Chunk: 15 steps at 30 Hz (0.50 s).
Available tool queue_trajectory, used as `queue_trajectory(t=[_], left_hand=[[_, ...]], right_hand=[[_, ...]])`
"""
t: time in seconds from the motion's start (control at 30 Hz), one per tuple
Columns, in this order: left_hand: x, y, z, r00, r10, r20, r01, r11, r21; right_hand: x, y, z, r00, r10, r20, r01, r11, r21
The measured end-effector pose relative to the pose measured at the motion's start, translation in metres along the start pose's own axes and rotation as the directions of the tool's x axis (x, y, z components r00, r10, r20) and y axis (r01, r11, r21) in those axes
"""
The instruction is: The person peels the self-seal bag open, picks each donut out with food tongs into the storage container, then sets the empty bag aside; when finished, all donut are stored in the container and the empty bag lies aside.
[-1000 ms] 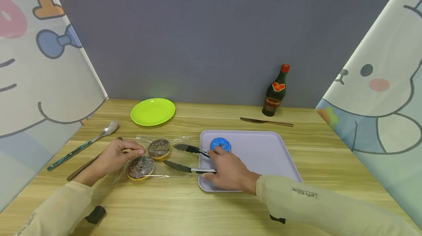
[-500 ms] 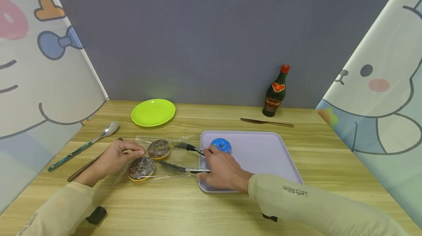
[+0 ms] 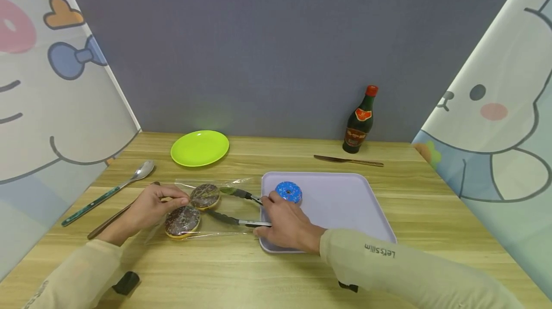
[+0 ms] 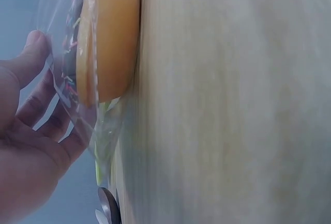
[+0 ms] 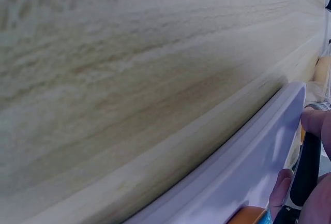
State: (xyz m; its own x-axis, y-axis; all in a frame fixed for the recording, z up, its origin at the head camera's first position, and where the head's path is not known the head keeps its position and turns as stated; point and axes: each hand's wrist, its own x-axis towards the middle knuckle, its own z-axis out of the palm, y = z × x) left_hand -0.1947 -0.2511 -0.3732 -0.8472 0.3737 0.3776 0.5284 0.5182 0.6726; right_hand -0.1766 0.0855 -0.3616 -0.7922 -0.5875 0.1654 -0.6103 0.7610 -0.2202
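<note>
Two chocolate donuts, the rear one (image 3: 205, 197) and the front one (image 3: 183, 222), lie in a clear plastic bag (image 3: 224, 227). At the bag's left edge the left hand (image 3: 148, 211) pinches the film between thumb and fingers; the left wrist view shows this hand (image 4: 36, 131) beside a bagged donut (image 4: 111, 38). The right hand (image 3: 286, 223) grips black-tipped metal tongs (image 3: 254, 223), their arms spread, tips by the rear donut within the bag area. A blue donut (image 3: 289, 192) sits on the lilac tray (image 3: 345, 203), just behind the right hand.
A green plate (image 3: 200, 148) stands at the back left. Near the left edge lie a green-handled spoon (image 3: 103, 197) and a brown-handled utensil (image 3: 108, 220), partly hidden by the left hand. At the back right are a dark bottle (image 3: 359, 122) and a knife (image 3: 347, 160).
The right hand and tongs have moved left, bringing the tips from the bag's right part to the rear donut. The left hand has stayed nearly still, pinching the bag.
</note>
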Motion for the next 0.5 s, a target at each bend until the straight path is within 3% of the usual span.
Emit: queue_trajectory(t=[0.5], left_hand=[[-0.0007, 0.0006, -0.0017, 1.000, -0.019, -0.002, 0.019, 1.000, -0.009]], right_hand=[[-0.0032, 0.0014, -0.0028, 1.000, -0.024, -0.017, 0.024, 1.000, 0.008]])
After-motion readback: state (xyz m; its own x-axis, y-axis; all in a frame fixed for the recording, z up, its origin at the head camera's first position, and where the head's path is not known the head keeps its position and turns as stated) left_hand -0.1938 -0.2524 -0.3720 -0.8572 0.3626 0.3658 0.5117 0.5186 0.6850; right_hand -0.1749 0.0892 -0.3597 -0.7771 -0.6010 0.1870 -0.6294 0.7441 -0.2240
